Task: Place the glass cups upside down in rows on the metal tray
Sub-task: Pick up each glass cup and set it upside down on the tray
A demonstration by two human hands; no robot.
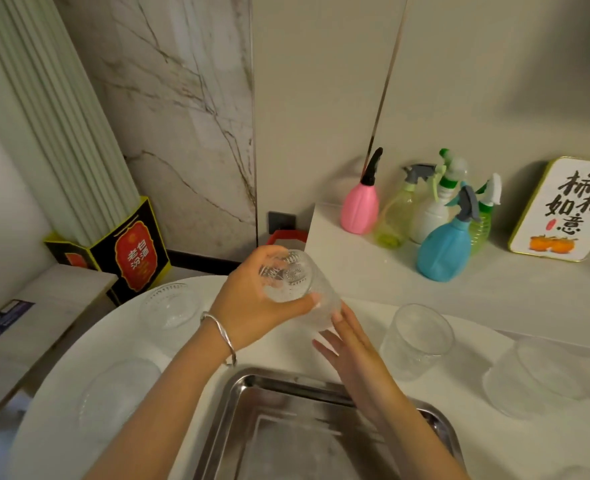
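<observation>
Nearest you the metal tray (252, 403) waits bare while your left hand (252, 306) grips a glass cup (307, 289) base-up for inverting, right hand (352, 358) fingers spread steadying it.

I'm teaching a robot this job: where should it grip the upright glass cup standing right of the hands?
Probably the side wall of the glass cup, approached from its near side. It stands mouth up, apart from the hands, so a thumb-down wrap around the wall could turn it over toward the metal tray.
</observation>
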